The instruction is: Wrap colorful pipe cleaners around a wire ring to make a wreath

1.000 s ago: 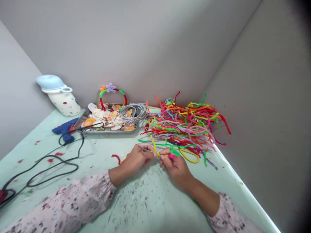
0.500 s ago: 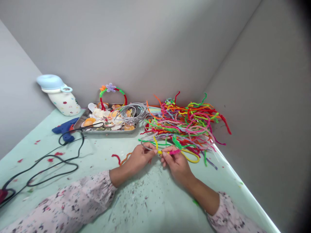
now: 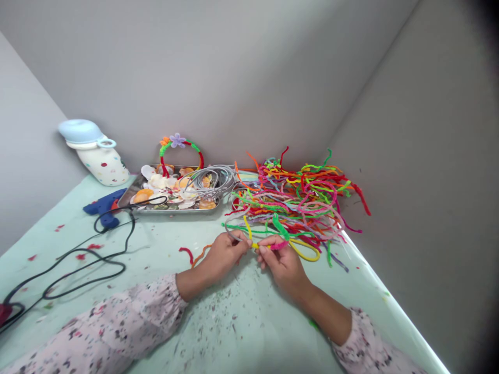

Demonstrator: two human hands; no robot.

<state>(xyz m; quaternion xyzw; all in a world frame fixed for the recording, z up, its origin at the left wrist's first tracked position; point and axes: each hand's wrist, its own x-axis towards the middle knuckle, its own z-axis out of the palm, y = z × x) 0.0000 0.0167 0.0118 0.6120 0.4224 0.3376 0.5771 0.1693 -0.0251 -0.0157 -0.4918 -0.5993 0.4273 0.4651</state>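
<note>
My left hand (image 3: pixel 225 255) is closed in a pinch on a thin grey wire hoop (image 3: pixel 227 227). Facing it, my right hand (image 3: pixel 284 266) pinches the hoop's wrapped stretch, where pink fuzzy covering (image 3: pixel 279 245) shows past the fingers and green covering (image 3: pixel 280 228) follows it. Between the fingertips, a yellow pipe cleaner (image 3: pixel 255 245) is coiled round the wire, and its free end (image 3: pixel 247 227) sticks up beside my left fingertips. The fingers hide part of the hoop, and its far side blends into the pile behind.
Loose colourful pipe cleaners (image 3: pixel 304 197) are heaped at the back right. A metal tray (image 3: pixel 183 211) holds shells and coiled grey wire (image 3: pixel 210 179); a decorated hoop (image 3: pixel 201 158) stands there. Left are a blue glue gun (image 3: pixel 105 205), its black cord (image 3: pixel 127 249) and a bottle (image 3: pixel 103 163).
The yellow free end has shifted slightly left and lower, and the green-covered part of the hoop has tipped a little left. Both hands stay nearly in place, still pinching.
</note>
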